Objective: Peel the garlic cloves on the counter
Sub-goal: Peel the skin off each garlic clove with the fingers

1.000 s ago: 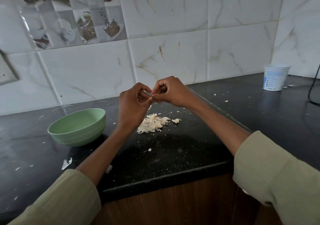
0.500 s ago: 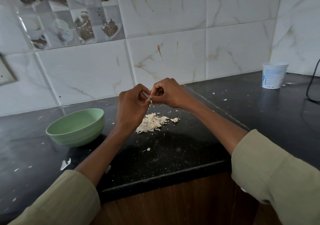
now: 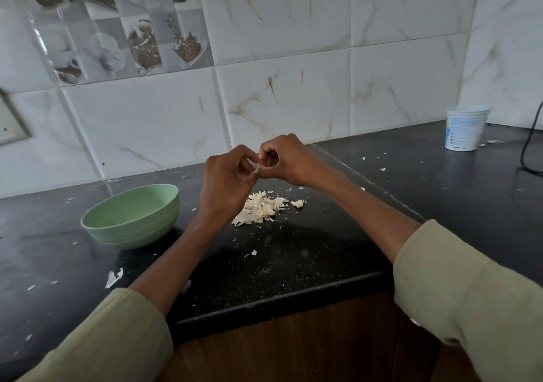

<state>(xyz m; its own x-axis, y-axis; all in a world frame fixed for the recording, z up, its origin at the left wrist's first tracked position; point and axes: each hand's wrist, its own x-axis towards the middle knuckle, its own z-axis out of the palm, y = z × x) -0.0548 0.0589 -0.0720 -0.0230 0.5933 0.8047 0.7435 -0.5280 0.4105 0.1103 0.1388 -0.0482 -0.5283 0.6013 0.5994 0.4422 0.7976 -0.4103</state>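
Note:
My left hand (image 3: pixel 226 176) and my right hand (image 3: pixel 286 161) meet above the black counter (image 3: pixel 293 264), fingers curled. Between their fingertips they pinch a small garlic clove (image 3: pixel 257 170), mostly hidden by the fingers. Below the hands lies a pile of pale garlic skins (image 3: pixel 260 209), with one loose garlic piece (image 3: pixel 298 203) at its right edge. A light green bowl (image 3: pixel 132 217) stands to the left of the pile; its inside is out of sight.
A white plastic tub (image 3: pixel 465 127) stands at the back right near a black cable (image 3: pixel 529 146). Skin flakes are scattered over the counter, one larger flake (image 3: pixel 114 277) at front left. The tiled wall runs close behind; the counter's front edge is just below my forearms.
Both hands keep working the clove in the same spot, with small finger shifts only. The view has tilted slightly.

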